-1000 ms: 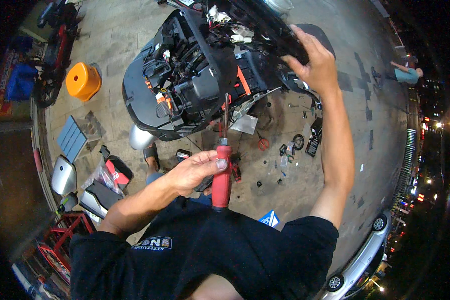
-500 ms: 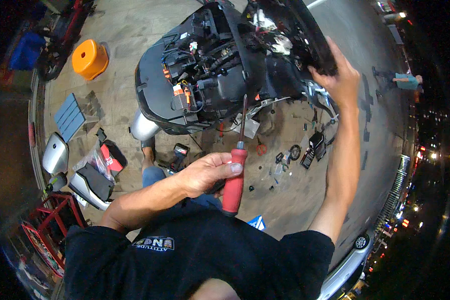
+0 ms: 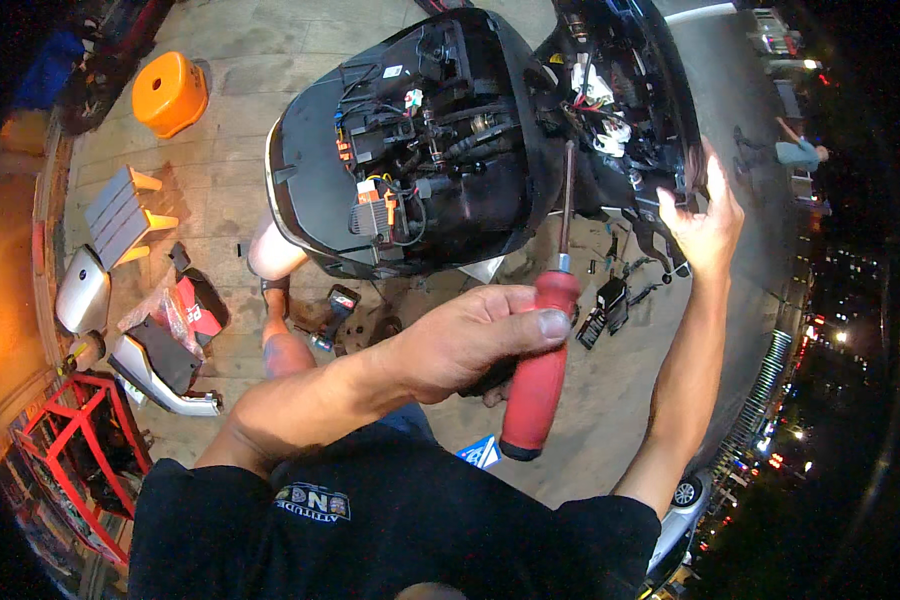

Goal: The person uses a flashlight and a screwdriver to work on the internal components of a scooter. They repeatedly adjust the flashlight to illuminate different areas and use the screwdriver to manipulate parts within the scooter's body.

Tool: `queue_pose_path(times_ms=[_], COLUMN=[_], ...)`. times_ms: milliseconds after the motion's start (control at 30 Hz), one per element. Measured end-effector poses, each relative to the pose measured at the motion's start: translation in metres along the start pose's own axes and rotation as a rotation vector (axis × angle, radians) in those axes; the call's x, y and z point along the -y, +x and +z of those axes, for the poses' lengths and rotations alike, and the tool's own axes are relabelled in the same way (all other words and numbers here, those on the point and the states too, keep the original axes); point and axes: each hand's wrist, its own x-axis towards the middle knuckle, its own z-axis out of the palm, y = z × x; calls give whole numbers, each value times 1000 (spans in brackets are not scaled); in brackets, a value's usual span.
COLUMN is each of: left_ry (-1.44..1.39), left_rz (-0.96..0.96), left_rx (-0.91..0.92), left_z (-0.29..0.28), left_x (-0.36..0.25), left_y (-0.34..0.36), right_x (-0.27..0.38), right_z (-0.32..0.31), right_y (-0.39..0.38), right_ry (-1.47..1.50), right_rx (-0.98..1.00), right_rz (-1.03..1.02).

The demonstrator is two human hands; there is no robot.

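My left hand is wrapped round the red handle of a screwdriver, thumb on top. Its metal shaft points away from me, and its tip overlaps the dark body of a partly stripped black scooter. Whether the tip touches anything I cannot tell. On the right, my right hand grips the near end of a long black panel, which sits between thumb and fingers. Bare wiring, connectors and a finned part with an orange plug show in the scooter's opened body.
An orange stool, a small slatted stool and removed silver-and-black panels stand or lie at the left. A red metal frame is nearer. Black parts lie on the floor below the scooter. A person is far right.
The screwdriver and my left hand have moved right, with the tip farther up. My right hand has shifted slightly right and down along the panel, its fingers more spread. The view has shifted too.
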Motion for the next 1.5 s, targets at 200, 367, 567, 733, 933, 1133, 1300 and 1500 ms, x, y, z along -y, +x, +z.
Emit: queue_pose_path(times_ms=[200,367,567,733,933,1133,1300,1500], left_ry=[70,89,73,81,8,8,18,-52], left_rz=[26,15,2,-81,-126,-90,-79,-138], left_rx=[125,111,131,148,162,150,206,280], left_z=[3,6,2,-5,-7,-7,-8,-2], left_x=[-12,-16,-8,5,16,16,19,24], left_y=[13,15,20,19,19,14,22,33], right_x=[-4,-6,-5,-7,-4,1,-2,-21], right_z=[2,3,3,-2,-1,1,0,0], right_y=[-3,-2,-3,-1,0,-9,-25,-30], right_ry=[57,144,25,-29,-13,3,160,113], right_rx=[39,41,60,53,105,88,121,132], right_rz=[57,74,49,-70,37,173,314,229])
